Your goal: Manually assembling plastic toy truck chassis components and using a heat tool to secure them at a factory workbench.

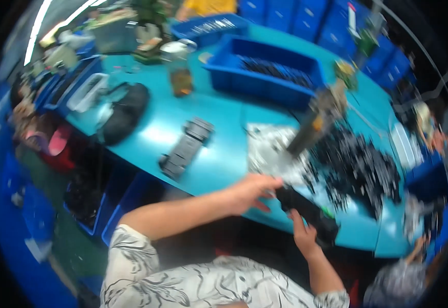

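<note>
A long black plastic part (313, 213) with a small green spot on its edge is held over the front edge of the turquoise table. Its upper left end is gripped by my left hand (252, 192), with the fingers closed there. Lower down, my right hand (305, 233) is closed on the near side of the same part, fingers partly hidden. Motion blur smears its details. To the left, a dark grey piece like a toy car chassis (185, 149) lies on the table, apart from both hands.
Beyond my hands stands a blurred grey metal tool (306, 136) over a whitish sheet (270, 143). A heap of black pieces (362, 164) spreads to the right. Farther back are a blue bin (265, 90) and a clear jar (179, 69); a black bag-like object (126, 113) sits left.
</note>
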Available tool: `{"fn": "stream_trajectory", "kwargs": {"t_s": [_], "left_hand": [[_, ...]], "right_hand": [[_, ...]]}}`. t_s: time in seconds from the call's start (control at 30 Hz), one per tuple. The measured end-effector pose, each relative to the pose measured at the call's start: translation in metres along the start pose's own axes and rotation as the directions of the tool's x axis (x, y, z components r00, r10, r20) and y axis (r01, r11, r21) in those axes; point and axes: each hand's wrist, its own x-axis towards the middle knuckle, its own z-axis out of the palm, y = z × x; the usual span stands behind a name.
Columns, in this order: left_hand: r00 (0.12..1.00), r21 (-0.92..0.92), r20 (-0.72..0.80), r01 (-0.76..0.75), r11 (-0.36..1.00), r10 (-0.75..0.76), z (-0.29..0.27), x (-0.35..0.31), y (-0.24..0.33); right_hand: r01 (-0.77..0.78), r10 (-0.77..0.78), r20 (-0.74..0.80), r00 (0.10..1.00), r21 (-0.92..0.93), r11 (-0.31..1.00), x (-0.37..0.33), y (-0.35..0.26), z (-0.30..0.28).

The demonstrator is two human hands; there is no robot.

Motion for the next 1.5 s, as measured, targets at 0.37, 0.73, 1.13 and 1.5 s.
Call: {"fn": "stream_trajectory", "kwargs": {"t_s": [0.37, 0.73, 1.13, 1.5], "left_hand": [[0.994, -0.232, -0.101, 0.012, 0.973, -0.036, 0.002, -0.003, 0.002], [0.977, -0.020, -0.182, -0.116, 0.993, 0.111, 0.006, -0.011, -0.008], [0.995, -0.053, 0.051, -0.078, 0.996, 0.081, 0.014, -0.008, -0.027], [0.992, -0.001, 0.120, 0.034, 0.999, -0.034, 0.022, -0.014, -0.034]], "right_hand": [[0.388, -0.369, 0.122, 0.921, -0.219, 0.895, 0.022, -0.072, 0.022], [-0.114, 0.114, 0.021, 0.993, 0.342, 0.933, 0.026, -0.067, 0.035], [-0.357, 0.361, 0.121, 0.925, 0.605, 0.712, 0.027, -0.054, 0.020], [-0.630, 0.597, 0.336, 0.729, 0.672, 0.390, 0.020, -0.071, 0.002]]}}
